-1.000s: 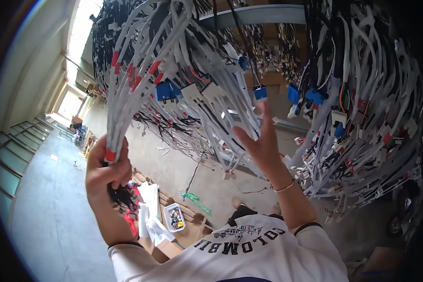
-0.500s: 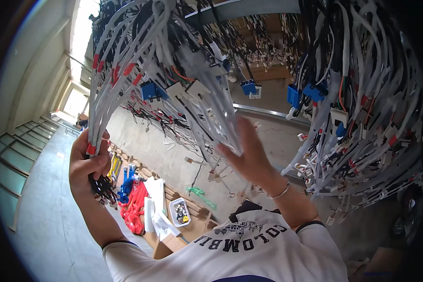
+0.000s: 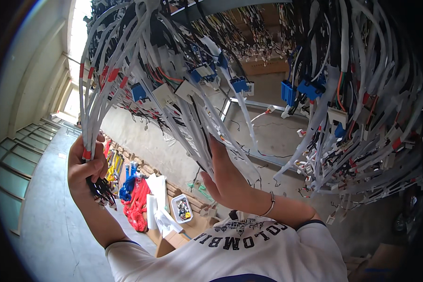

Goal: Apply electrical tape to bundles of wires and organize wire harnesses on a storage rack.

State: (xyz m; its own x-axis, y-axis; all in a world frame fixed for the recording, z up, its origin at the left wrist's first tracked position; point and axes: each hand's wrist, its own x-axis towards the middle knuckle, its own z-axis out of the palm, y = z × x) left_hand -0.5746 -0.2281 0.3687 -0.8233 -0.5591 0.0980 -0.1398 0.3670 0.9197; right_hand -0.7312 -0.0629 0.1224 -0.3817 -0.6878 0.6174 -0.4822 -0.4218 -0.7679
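Observation:
My left hand point(image 3: 83, 165) is closed around a bunch of wires in whitish sleeves point(image 3: 93, 123), banded in red. Their dark ends with small connectors point(image 3: 103, 195) stick out below the fist. In the middle, my right hand point(image 3: 230, 183) is raised against more hanging sleeved wires point(image 3: 195, 129). Its thumb is apart from the fingers, and strands run down into the gap between them; part of the fingers is hidden there. Above it on the same wires hang white connector housings point(image 3: 188, 91) and a blue connector point(image 3: 138, 92).
Another thick mass of hanging wire harnesses point(image 3: 362, 113) is on the right, below a grey metal bar point(image 3: 230, 10). Low down lie a red bundle point(image 3: 136, 207), a blue bundle point(image 3: 128, 188), white sheets point(image 3: 157, 190) and a white tray point(image 3: 175, 207) of small parts on cardboard.
My right hand has moved left and slightly down, to the hanging strands. Some strands now hang separately to its right. My left hand keeps its hold, a touch lower.

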